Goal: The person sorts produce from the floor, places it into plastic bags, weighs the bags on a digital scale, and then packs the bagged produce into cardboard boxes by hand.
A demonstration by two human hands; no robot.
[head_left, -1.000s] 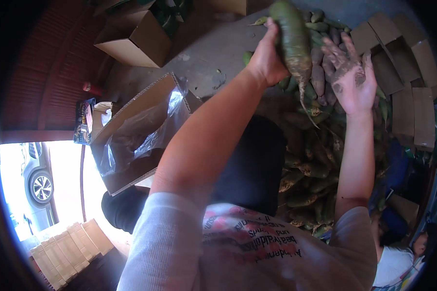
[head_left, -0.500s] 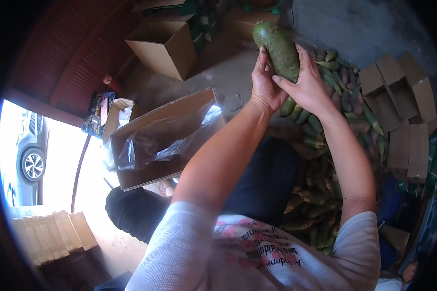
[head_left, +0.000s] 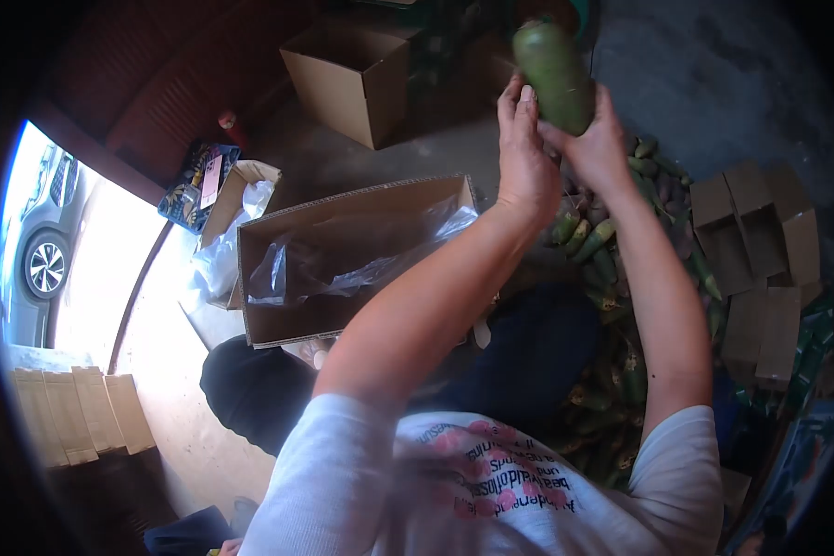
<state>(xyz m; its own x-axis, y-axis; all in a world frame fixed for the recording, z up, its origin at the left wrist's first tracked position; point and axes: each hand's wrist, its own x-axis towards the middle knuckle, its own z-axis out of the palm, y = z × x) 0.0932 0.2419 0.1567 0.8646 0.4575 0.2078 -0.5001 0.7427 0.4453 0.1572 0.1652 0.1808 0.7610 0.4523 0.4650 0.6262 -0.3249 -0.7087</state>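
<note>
A big green radish is held up at the top of the view, slightly blurred. My left hand presses along its left side with the fingers pointing up. On the right, my right hand wraps round its lower end, and part of the grip is hidden behind the radish. Beyond and below the hands lies a heap of green radishes. An oblong cardboard box with a clear plastic liner stands to the left of my forearms.
Another open cardboard box stands at the back. Opened cartons lie at right. More radishes are beside my right leg. A blue printed crate and flattened cardboard are at left, with a parked car outside.
The radish and both hands have shifted a little right and up in the view. The boxes have also shifted right as the view turned. Both hands still hold the radish.
</note>
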